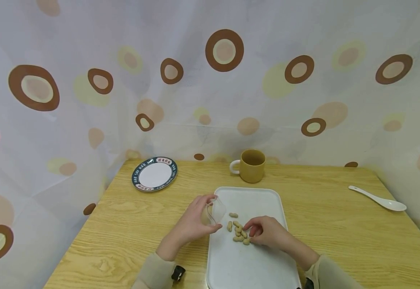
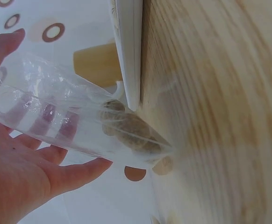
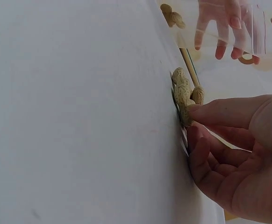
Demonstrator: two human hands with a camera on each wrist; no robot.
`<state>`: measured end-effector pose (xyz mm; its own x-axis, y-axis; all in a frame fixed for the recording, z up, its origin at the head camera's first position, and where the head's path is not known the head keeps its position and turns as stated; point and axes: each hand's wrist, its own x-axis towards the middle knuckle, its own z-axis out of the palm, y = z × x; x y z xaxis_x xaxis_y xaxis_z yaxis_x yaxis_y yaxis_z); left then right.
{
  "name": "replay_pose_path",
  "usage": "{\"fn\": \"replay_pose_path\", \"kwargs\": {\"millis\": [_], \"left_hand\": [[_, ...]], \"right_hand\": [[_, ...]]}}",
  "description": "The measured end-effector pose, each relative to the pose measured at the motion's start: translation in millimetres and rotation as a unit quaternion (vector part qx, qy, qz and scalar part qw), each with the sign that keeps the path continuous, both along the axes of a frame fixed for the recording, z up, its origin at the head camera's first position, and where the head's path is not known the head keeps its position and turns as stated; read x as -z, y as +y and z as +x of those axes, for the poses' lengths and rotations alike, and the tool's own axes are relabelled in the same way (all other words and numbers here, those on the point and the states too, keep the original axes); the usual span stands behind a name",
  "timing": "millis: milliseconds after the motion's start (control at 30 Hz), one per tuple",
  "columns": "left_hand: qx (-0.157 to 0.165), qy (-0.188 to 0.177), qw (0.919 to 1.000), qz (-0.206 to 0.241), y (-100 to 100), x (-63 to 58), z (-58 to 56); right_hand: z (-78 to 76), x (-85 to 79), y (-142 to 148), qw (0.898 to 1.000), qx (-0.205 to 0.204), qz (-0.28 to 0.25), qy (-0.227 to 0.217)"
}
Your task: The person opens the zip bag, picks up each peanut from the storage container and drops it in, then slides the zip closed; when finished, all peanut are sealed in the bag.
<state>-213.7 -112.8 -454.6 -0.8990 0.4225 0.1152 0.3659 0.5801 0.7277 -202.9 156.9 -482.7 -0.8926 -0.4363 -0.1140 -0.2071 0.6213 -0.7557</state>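
Observation:
My left hand (image 1: pixel 195 218) grips a clear plastic zip bag (image 2: pixel 75 116), thumb on one side and fingers on the other, at the left edge of the white tray (image 1: pixel 249 267). In the left wrist view, several peanuts (image 2: pixel 131 130) lie in the bag's lower end. On the tray, loose peanuts (image 1: pixel 238 228) sit in a small cluster to the right of the bag. My right hand (image 1: pixel 267 233) is down at that cluster. The right wrist view shows its thumb and index finger pinching one peanut (image 3: pixel 187 112), other fingers curled beneath.
A white plate with a dark patterned rim (image 1: pixel 155 174) lies at the back left of the wooden table (image 1: pixel 325 200). Behind the tray stands a mustard mug (image 1: pixel 252 166) with a white handle. A white spoon (image 1: pixel 379 199) rests at the right. A patterned curtain (image 1: pixel 195 96) surrounds the table.

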Motion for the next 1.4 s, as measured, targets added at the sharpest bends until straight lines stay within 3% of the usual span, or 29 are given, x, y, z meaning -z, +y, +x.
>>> {"fn": "replay_pose_path", "kwargs": {"millis": [433,767,1400], "left_hand": [[0.000,0.000,1.0000,0.003,-0.3,0.1,0.3],[0.008,0.005,0.9999,0.007,0.8,-0.5,1.6],[0.011,-0.007,0.9999,-0.006,6.0,-0.3,4.2]], "right_hand": [[-2.4,-9.6,2.6,1.000,0.007,0.012,-0.007],[-10.3,-31.2,8.4,0.999,0.013,0.019,0.040],[-9.2,-62.8,-10.4,0.998,0.022,-0.032,0.057]]}}
